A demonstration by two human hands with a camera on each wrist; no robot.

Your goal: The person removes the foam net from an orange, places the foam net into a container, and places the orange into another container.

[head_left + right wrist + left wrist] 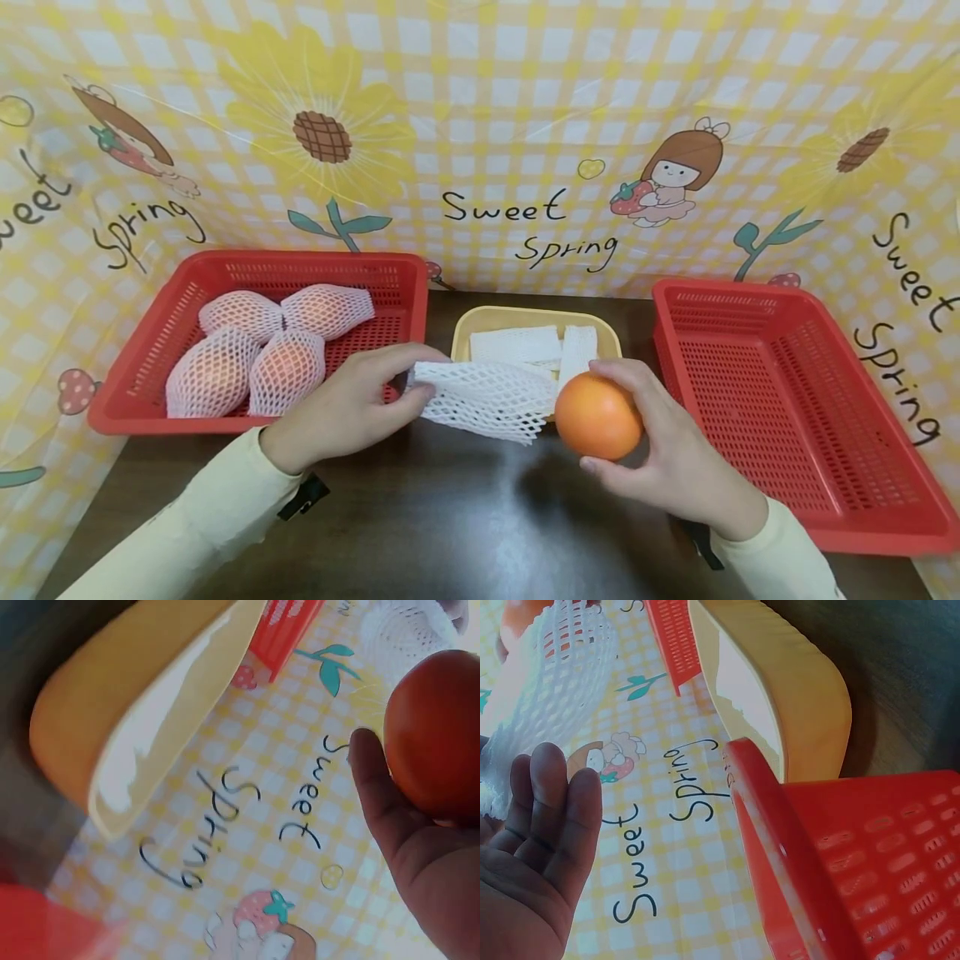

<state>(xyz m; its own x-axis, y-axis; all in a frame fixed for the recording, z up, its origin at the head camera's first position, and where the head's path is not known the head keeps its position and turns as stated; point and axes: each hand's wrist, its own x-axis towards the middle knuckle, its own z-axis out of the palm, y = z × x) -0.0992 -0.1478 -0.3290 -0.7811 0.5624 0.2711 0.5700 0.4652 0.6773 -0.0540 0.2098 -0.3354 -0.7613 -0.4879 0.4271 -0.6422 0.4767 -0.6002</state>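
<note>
My left hand (352, 400) pinches one end of a white foam net sleeve (487, 396), which stretches to the right above the table. The sleeve's far end hangs loose and spread beside an orange (598, 417). My right hand (667, 450) grips that orange from its right side, thumb below and fingers above. In the left wrist view, the net sleeve (562, 667) rises from the fingers (549, 787). In the right wrist view, the bare orange (439, 735) sits against the palm. Behind the sleeve, a yellow basket (540, 315) holds several folded white net sleeves (517, 343).
At the left stands a red basket (416, 283) with several net-wrapped fruits (213, 371). Another red basket (765, 400) stands at the right, its slotted floor visible. A checked cloth (495, 125) hangs behind the dark table (450, 517).
</note>
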